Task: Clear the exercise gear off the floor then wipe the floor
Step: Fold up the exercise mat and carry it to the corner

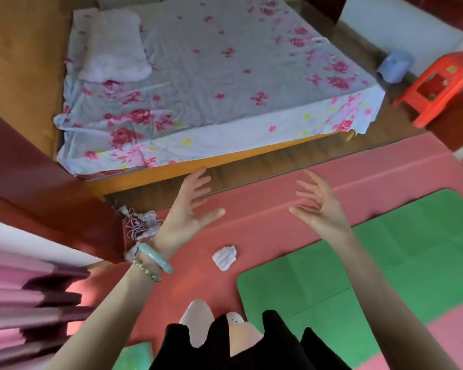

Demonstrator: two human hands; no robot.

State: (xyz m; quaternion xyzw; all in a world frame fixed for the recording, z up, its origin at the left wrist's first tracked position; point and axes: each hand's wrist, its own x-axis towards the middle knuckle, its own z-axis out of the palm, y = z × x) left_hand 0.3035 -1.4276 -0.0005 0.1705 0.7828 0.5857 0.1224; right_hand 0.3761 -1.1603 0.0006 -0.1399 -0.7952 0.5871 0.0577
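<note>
A green exercise mat (385, 268) lies flat on a larger pink mat (265, 222) that covers the floor below the bed. A small crumpled white cloth (224, 257) rests on the pink mat just left of the green mat's corner. My left hand (190, 209), with a jade bangle and bead bracelet on the wrist, is raised above the pink mat with fingers spread and nothing in it. My right hand (318, 206) hovers at the same height, also spread and empty. A light green object (134, 353) shows partly at the bottom edge.
A bed with a floral sheet (211, 76) and orange frame fills the top. A red plastic stool (439, 86) and a blue container (394, 65) stand at the right. A tangle of frayed cloth (139, 222) lies by a dark red cabinet. Pink curtains hang at the left.
</note>
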